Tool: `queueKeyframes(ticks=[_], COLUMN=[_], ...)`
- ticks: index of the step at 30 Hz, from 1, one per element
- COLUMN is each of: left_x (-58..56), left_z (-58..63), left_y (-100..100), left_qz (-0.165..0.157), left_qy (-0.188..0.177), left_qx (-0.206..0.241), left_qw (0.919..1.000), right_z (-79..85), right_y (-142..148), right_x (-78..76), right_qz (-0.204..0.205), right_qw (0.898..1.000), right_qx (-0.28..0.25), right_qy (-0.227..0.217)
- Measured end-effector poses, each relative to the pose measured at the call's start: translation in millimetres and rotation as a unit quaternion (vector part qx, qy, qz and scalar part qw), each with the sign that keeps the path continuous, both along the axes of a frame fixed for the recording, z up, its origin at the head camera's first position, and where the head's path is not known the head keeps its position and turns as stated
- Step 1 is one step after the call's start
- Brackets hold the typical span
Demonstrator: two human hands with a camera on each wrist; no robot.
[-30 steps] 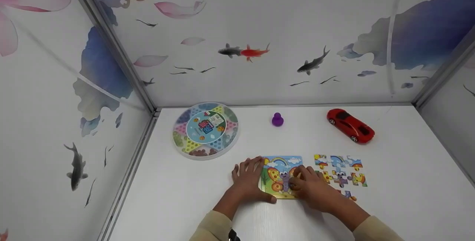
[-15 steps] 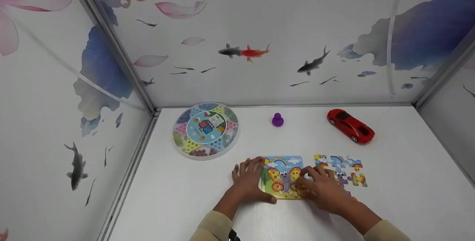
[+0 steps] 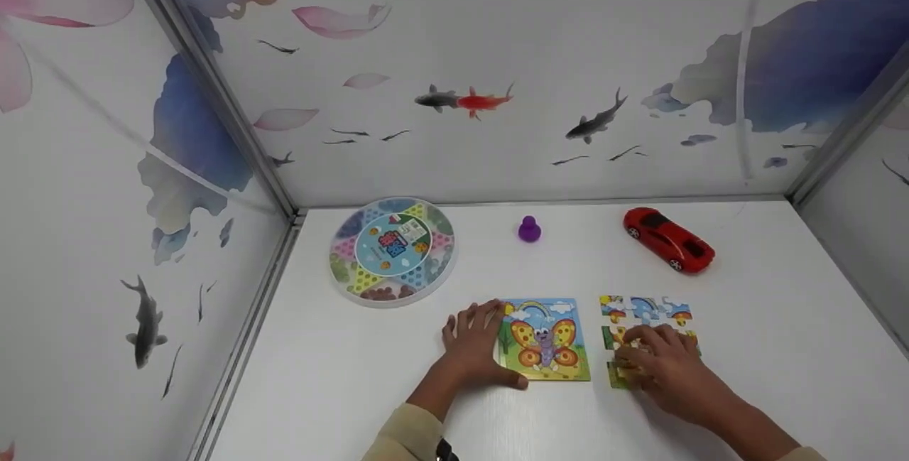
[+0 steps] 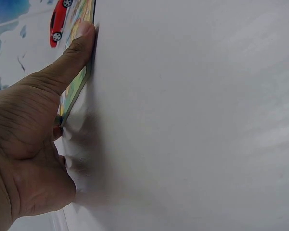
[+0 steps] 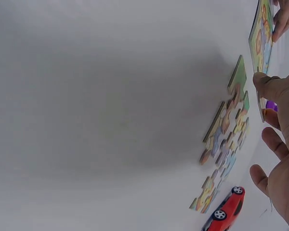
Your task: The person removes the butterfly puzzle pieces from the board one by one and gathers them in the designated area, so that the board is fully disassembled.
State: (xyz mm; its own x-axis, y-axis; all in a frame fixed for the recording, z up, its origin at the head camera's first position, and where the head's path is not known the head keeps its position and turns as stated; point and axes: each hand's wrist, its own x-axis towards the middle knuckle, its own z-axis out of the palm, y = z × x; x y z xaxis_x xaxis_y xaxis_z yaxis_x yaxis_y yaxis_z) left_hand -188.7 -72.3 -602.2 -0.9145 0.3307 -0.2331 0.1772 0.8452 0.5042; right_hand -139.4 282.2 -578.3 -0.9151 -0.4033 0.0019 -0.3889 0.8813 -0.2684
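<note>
A square butterfly puzzle board (image 3: 545, 340) lies flat on the table in the head view. My left hand (image 3: 472, 347) rests at its left side, fingers fairly straight along that edge and thumb at the lower left corner. To the right of the board, several loose jigsaw pieces (image 3: 645, 309) lie in rough rows. My right hand (image 3: 671, 376) is over these rows and covers part of them. In the right wrist view, its thumb and a finger pinch a thin puzzle piece (image 5: 260, 103), seen edge-on above the other pieces (image 5: 224, 127).
At the back left stands a round Chinese checkers set (image 3: 393, 251) in a clear case. A small purple toy (image 3: 529, 229) sits at the back middle, and a red toy car (image 3: 668, 239) at the back right. Printed wall panels (image 3: 497, 163) border the white table.
My right hand has moved right, from the board's right edge to over the loose pieces, uncovering the whole right side of the board. The left hand has stayed in place.
</note>
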Motion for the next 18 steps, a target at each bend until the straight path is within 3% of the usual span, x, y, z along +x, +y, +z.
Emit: queueKeyframes(ticks=[18], left_x=[-0.5], left_z=[-1.4], left_y=[0.5], left_qz=[-0.001], left_qy=[-0.003], left_qx=[-0.003], left_qw=[1.0], right_z=[-7.5], right_y=[65.0], right_x=[18.3], right_qz=[-0.052], right_qw=[0.998], right_qx=[0.017], right_qy=[-0.009])
